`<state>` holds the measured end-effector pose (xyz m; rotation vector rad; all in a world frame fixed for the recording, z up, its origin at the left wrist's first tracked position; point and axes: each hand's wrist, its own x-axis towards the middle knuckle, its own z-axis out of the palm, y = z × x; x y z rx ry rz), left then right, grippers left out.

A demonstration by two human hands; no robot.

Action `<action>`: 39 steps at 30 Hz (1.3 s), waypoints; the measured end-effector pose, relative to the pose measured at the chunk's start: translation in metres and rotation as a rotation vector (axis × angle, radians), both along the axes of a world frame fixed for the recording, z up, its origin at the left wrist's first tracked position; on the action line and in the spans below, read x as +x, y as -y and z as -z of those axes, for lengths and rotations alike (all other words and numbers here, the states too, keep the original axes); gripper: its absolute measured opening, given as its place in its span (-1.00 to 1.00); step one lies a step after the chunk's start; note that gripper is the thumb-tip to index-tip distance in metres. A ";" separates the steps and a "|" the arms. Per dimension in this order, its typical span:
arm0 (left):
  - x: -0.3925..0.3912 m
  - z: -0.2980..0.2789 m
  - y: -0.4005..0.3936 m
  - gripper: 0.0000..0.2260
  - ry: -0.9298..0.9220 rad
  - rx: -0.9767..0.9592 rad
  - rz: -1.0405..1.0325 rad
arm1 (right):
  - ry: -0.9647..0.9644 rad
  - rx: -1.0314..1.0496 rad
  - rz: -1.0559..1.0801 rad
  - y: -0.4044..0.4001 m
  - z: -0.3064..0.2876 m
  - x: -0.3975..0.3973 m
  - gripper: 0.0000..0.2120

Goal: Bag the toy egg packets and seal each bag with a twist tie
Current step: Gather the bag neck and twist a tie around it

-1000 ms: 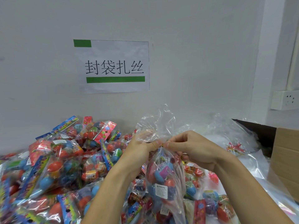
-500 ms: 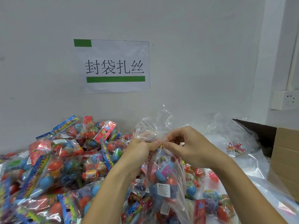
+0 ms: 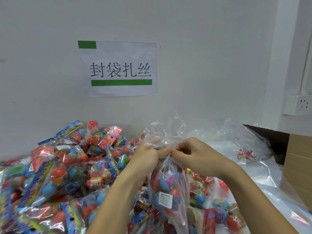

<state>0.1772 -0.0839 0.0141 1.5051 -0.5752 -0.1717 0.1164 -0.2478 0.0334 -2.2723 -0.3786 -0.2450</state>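
Left hand (image 3: 148,154) curled round the gathered neck of a clear bag (image 3: 168,188), plastic bunched inside the fist; loose top of the bag fanned up above both hands toward the wall. Right hand (image 3: 194,154) meeting it at the neck, thumb and forefinger pinched together on a small yellowish bit there, probably the twist tie (image 3: 170,153), too small to tell for sure. Bag hanging below the fists, held up over the middle of the worktop, filled with toy egg packets (image 3: 167,181): blue, red and pink eggs, a white warning label facing the camera.

Heaped across the left half of the worktop, back to the wall edge, a big pile of egg packets (image 3: 55,174), each in clear wrap with bright printed headers. More packets lying under and just to the right of the held bag (image 3: 217,210), toward the near edge.

At the right rear of the worktop, a crumple of empty clear bags (image 3: 236,141), with a small red and yellow bundle (image 3: 246,155) lying on the plastic. At the right edge, an open cardboard box (image 3: 298,168). On the wall, a paper sign (image 3: 118,69) with green bars and black characters; farther right, a white wall socket (image 3: 298,105)
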 end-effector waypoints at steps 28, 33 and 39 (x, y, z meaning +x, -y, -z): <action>-0.005 -0.003 -0.002 -0.76 0.263 0.260 -0.025 | 0.138 -0.500 0.272 -0.009 -0.017 -0.012 -0.65; -0.003 -0.004 -0.004 -0.78 0.279 0.252 -0.022 | 0.198 -0.523 0.283 -0.009 -0.017 -0.011 -0.59; 0.001 -0.003 -0.005 -0.77 0.260 0.200 -0.032 | 0.203 -0.379 0.221 -0.003 -0.013 -0.008 -0.68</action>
